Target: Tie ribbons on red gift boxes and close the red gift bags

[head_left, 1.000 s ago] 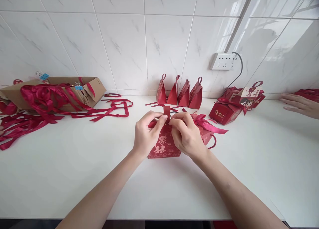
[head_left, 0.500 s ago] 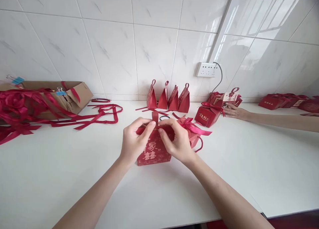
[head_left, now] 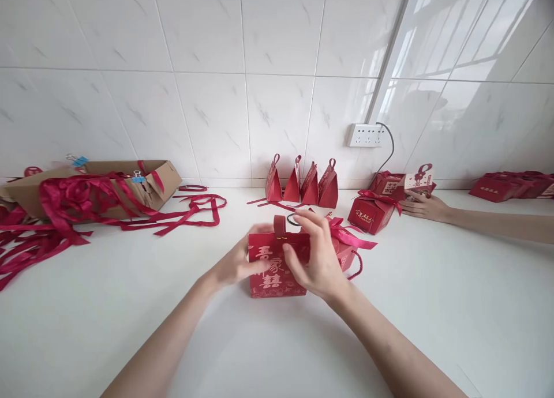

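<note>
A red paper gift box [head_left: 279,280] with pale pink Chinese lettering stands on the white table between my hands, its short loop handle [head_left: 280,225] rising from the top edge. My left hand [head_left: 236,262] holds the box's left side, thumb over the printed front and fingers behind. My right hand [head_left: 318,259] is at the upper right of the box, thumb and fingers apart; whether it touches the box is unclear. A thin black loop [head_left: 294,218] shows by its fingertips. Behind it sits another red box with a pink ribbon bow [head_left: 350,236] and a twisted cord handle [head_left: 357,265].
Several red triangular boxes [head_left: 303,184] stand by the tiled wall. At left, a cardboard box [head_left: 168,181] overflows with red ribbons [head_left: 190,216]. A co-worker's hand [head_left: 426,206] touches boxes beside a bow-tied red box [head_left: 370,213]. More red boxes [head_left: 497,186] lie far right.
My fingers have left the top of the box. The left hand has moved down to its side, while the right has spread open. The view has tilted up and shifted left.
</note>
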Tool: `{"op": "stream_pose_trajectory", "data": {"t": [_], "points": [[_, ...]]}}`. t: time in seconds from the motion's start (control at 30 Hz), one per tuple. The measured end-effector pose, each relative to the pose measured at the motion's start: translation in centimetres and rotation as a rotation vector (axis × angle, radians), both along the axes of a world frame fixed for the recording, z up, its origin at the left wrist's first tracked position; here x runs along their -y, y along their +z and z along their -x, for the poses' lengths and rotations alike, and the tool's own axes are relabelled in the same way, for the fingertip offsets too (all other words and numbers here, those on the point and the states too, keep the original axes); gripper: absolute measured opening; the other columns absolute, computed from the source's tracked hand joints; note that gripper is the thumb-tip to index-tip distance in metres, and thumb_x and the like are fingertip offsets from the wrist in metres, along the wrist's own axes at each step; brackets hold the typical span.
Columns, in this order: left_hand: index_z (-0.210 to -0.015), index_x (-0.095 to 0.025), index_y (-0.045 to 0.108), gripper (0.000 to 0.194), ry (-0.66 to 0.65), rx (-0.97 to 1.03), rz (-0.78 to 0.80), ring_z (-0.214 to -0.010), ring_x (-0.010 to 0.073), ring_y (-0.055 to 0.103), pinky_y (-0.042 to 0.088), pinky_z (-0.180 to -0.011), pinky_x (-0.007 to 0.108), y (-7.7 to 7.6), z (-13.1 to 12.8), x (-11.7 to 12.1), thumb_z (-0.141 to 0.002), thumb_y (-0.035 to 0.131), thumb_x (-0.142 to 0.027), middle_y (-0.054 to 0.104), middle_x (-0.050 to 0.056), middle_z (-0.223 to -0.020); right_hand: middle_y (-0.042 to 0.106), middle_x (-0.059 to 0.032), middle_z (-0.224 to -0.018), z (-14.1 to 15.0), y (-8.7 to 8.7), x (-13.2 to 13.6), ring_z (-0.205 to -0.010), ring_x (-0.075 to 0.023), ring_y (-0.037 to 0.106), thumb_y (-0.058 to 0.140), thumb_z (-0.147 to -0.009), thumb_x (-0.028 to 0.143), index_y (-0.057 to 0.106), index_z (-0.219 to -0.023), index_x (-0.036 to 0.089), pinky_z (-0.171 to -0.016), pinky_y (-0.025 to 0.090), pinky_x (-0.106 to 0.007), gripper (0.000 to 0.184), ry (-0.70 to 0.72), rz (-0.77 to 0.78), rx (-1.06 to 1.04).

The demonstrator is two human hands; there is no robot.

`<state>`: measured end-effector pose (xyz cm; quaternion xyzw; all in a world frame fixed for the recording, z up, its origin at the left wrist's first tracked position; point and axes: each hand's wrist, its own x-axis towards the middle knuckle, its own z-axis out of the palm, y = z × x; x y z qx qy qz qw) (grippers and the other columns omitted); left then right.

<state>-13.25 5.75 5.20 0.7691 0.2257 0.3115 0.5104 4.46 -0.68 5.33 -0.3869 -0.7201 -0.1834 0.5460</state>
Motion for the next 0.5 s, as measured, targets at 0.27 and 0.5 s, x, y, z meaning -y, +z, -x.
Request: {"op": "stream_pose_trajectory", "data": {"t": [0.27, 0.5], "points": [[-0.093, -0.018, 0.066, 0.031, 0.739, -0.171, -0.078, -0.096, 0.0232, 0.064, 0.051, -0.085, 0.031, 0.3, 3.0, -4.0, -0.07, 0.067, -0.039, 0.07, 0.004, -0.098, 0.044, -0.0198, -0.123, -3.1, 0.6, -0.9, -0.112, -0.0361, 0.047, 0.053, -0.079, 0.042, 0.046, -0.118, 0.014, -0.091, 0.04, -0.057, 0.049, -0.458, 0.119, -0.007], [-0.125, -0.012, 0.039, 0.054, 1.65, -0.241, -0.05, -0.128, 0.0381, 0.038, 0.031, -0.101, 0.061, -1.2, 8.6, -6.7, -0.078, 0.057, -0.033, 0.045, 0.024, -0.131, 0.045, -0.017, -0.124, -3.4, 0.9, -0.4, -0.11, -0.0389, 0.05, 0.05, -0.074, 0.054, 0.046, -0.124, 0.017, -0.087, 0.044, -0.052, 0.062, -0.657, 0.787, -0.003]]}}
